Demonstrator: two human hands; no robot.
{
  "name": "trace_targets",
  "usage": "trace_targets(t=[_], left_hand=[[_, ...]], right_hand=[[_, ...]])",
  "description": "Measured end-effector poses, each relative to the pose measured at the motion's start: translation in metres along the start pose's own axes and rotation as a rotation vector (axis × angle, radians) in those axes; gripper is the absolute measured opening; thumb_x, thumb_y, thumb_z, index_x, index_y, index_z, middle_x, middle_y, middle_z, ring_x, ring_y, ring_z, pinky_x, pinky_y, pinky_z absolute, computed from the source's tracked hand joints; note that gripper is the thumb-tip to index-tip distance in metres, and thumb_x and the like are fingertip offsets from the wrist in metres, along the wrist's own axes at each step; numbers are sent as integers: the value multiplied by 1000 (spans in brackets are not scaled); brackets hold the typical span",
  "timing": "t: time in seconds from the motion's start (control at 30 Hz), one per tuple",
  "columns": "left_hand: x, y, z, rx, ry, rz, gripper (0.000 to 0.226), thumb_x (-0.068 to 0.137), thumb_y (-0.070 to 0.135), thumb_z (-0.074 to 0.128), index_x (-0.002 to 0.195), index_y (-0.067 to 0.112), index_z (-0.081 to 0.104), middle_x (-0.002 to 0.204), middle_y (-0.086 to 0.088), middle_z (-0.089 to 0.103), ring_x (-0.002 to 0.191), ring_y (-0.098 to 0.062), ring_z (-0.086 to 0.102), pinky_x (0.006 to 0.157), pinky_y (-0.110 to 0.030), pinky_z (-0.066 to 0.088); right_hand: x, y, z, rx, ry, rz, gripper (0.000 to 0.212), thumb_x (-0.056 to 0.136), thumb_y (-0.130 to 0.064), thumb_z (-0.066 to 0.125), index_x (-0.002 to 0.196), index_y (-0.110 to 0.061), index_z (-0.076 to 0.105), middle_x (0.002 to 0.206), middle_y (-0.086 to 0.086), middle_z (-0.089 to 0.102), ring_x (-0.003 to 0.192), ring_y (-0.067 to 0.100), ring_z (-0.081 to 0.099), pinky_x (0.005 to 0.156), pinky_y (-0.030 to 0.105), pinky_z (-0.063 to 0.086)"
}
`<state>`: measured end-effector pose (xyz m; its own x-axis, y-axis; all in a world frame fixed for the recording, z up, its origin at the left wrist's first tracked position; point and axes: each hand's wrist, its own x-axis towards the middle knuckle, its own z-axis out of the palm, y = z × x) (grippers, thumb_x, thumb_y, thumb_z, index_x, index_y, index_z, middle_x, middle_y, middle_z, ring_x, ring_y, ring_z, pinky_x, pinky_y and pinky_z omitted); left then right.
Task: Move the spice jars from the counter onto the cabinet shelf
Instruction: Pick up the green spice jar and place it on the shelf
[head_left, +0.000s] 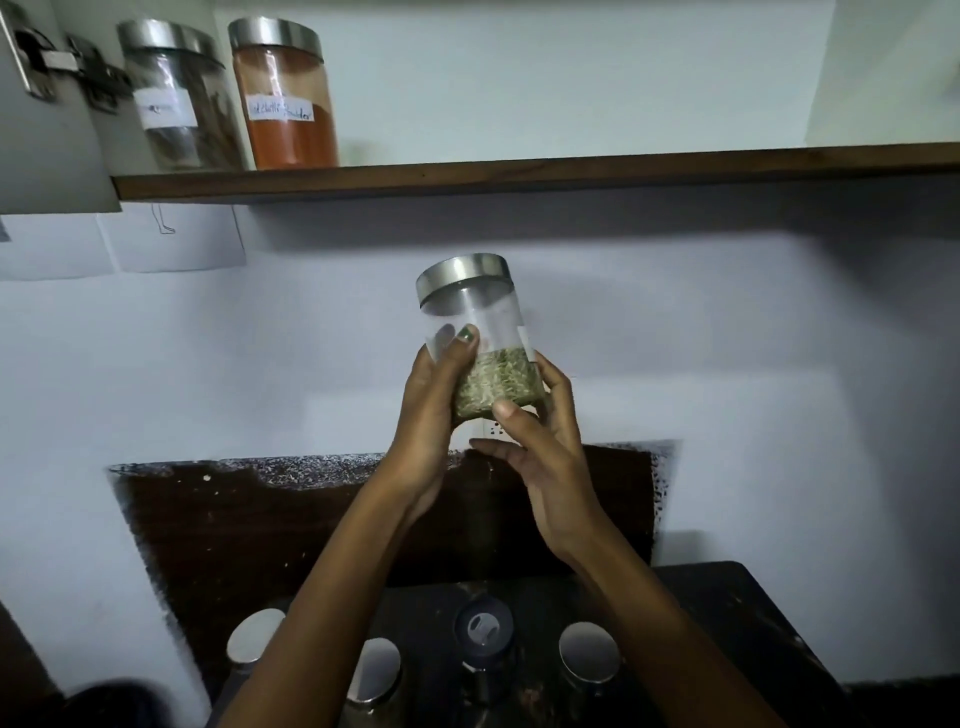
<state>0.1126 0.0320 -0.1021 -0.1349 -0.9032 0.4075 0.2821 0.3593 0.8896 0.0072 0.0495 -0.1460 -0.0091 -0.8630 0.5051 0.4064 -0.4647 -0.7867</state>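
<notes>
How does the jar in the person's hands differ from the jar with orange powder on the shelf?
The held jar is in the air, tilted, gripped by the left hand and right hand; the orange-powder jar stands upright on the shelf. The held jar has greenish seeds in its lower part only; the orange-powder jar is almost full. Both are clear with a metal lid and a white label.
</notes>
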Motion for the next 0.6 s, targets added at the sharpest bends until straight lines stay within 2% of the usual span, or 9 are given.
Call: trace_targets(t=[0.13,0.23,0.27,0.33,0.37,0.43,0.5,0.57,0.6], left_hand=[[-2,3,0,-8,-18,-1,55,86,45,55,128,9,53,123,-17,63,112,-30,62,96,-42,50],[-2,1,4,2,18,33,44,90,38,53,125,13,54,118,-7,67,108,-22,65,86,-30,56],[-2,0,6,11,24,43,38,92,33,53,125,14,53,117,-7,67,106,-20,66,81,-27,57],[-2,-2,8,12,17,52,28,94,28,53,121,21,55,115,-7,68,101,-17,68,73,-22,56],[-3,-2,8,-3,18,51,26,94,28,53,119,22,56,114,-8,68,99,-17,69,72,-22,56],[-4,1,6,-40,22,51,36,91,32,54,122,15,55,116,-12,67,105,-23,67,81,-31,57],[-6,5,2,-80,26,36,50,85,41,53,126,12,54,121,-16,64,112,-30,62,93,-41,53],[-5,7,-2,-102,17,26,49,84,45,51,124,18,57,124,-15,63,115,-30,61,97,-45,51],[-5,7,-3,-105,6,30,44,83,47,51,120,23,59,122,-11,65,114,-27,61,95,-42,52]], right_hand=[[-1,-9,0,-69,-7,33,64,76,-27,70,134,-28,45,119,-3,64,110,14,62,85,32,55],[-5,-12,5,-255,121,-122,73,70,-23,79,133,-33,44,125,-6,57,110,5,59,81,19,54],[-6,-12,6,-338,158,-179,78,68,-20,82,133,-32,41,128,-5,54,112,7,58,81,20,54],[-6,-11,9,-490,203,-252,84,66,-16,83,135,-27,37,130,-1,48,118,15,54,89,32,54],[-5,-11,10,-537,210,-268,85,65,-15,83,135,-24,36,130,1,46,119,18,52,93,38,53],[-5,-14,9,-575,169,-269,85,67,-19,83,137,-24,35,132,-1,44,122,16,48,94,41,51],[-4,-19,4,-516,64,-215,84,70,-26,81,138,-38,33,133,-9,44,122,11,49,89,35,55],[-2,-24,-2,-442,-35,-155,83,70,-32,79,134,-53,31,132,-14,47,119,7,53,83,27,57],[0,-25,-4,-433,-54,-145,83,70,-32,78,134,-56,30,132,-14,48,118,6,53,82,26,57]])
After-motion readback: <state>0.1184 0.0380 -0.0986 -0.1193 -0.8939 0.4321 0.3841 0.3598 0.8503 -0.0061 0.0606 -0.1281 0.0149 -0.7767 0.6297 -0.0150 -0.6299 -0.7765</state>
